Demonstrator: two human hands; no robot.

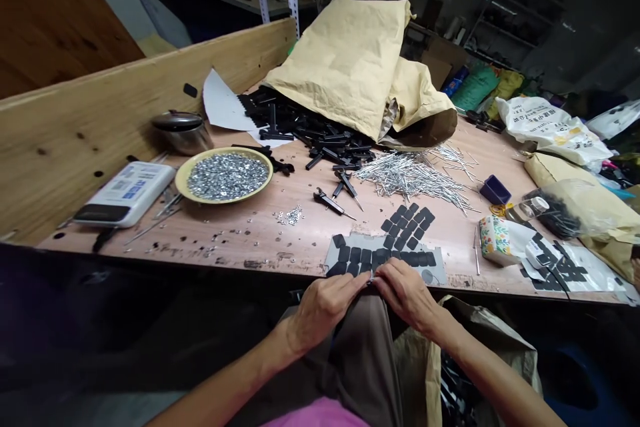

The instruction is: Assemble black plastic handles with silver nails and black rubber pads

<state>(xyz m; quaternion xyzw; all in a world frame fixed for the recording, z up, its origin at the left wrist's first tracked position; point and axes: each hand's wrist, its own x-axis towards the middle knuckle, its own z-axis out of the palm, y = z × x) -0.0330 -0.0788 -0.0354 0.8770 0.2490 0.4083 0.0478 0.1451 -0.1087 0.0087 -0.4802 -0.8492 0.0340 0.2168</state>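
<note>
At the table's front edge, above my lap, my left hand [325, 303] and my right hand [404, 288] meet with fingers pinched together. Something small and shiny shows between the fingertips, mostly hidden and too small to name. Just beyond the fingers, rows of black rounded pads [355, 255] lie on a grey sheet [439, 270], and more black pads [408, 221] spread behind it. Two black pieces with thin metal rods, one of them in front [330, 203], rest farther back. A small scatter of metal washers [290, 215] lies to the left.
A yellow bowl [182, 181] of small metal parts stands left, beside a white scale [131, 193] and a metal pot [185, 137]. Loose metal rods [407, 173] and black plastic parts [325, 140] lie behind, under paper sacks [350, 60]. An open sack [430, 367] stands below the table.
</note>
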